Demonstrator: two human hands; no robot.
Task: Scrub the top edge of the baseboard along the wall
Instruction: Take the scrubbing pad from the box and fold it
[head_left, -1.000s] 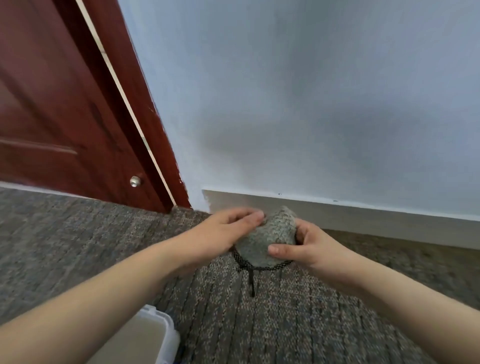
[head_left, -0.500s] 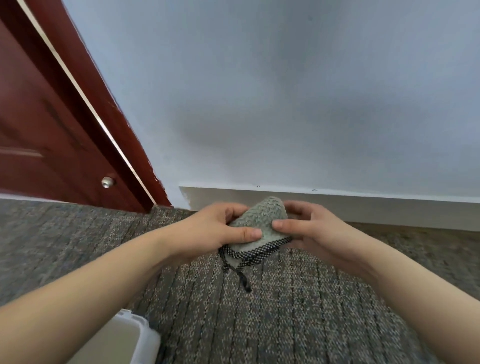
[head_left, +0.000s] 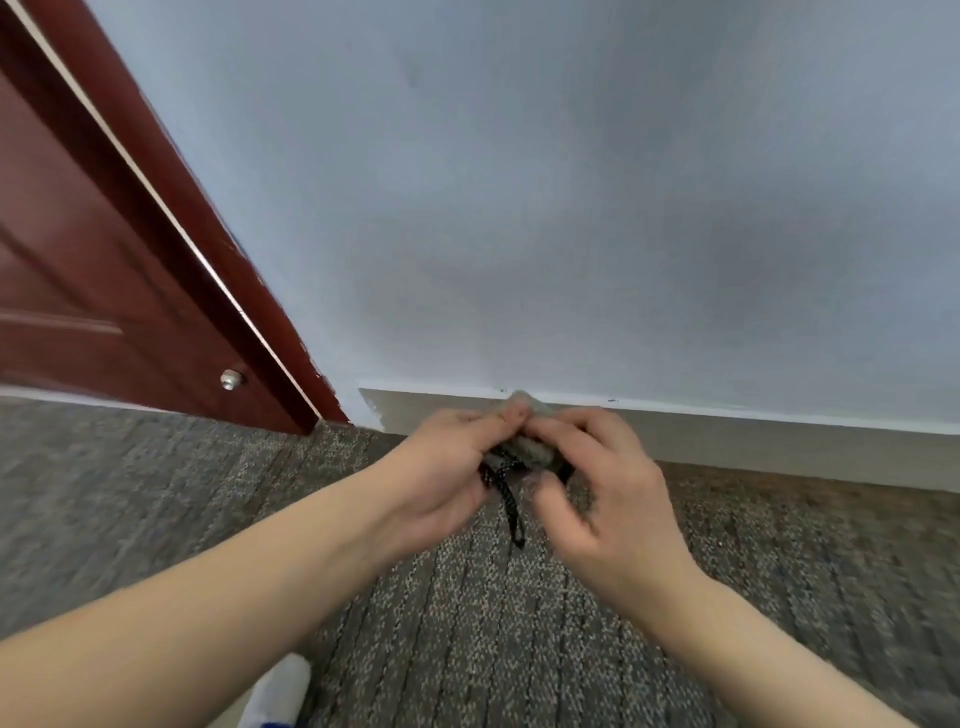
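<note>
Grey-green scrubber (head_left: 535, 451) with black, white-flecked cord (head_left: 511, 506); pale blue wall (head_left: 571, 208); off-white baseboard (head_left: 753, 439); red-brown door (head_left: 78, 291); mottled grey carpet (head_left: 467, 623).

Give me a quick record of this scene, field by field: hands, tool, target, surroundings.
left hand: grips the scrub pad from the left
right hand: grips it from the right
scrub pad: grey knitted, black cord dangling, bunched between both hands
baseboard: pale, behind the pad; contact unclear
surroundings: blue-grey wall, red-brown door, carpet
</note>
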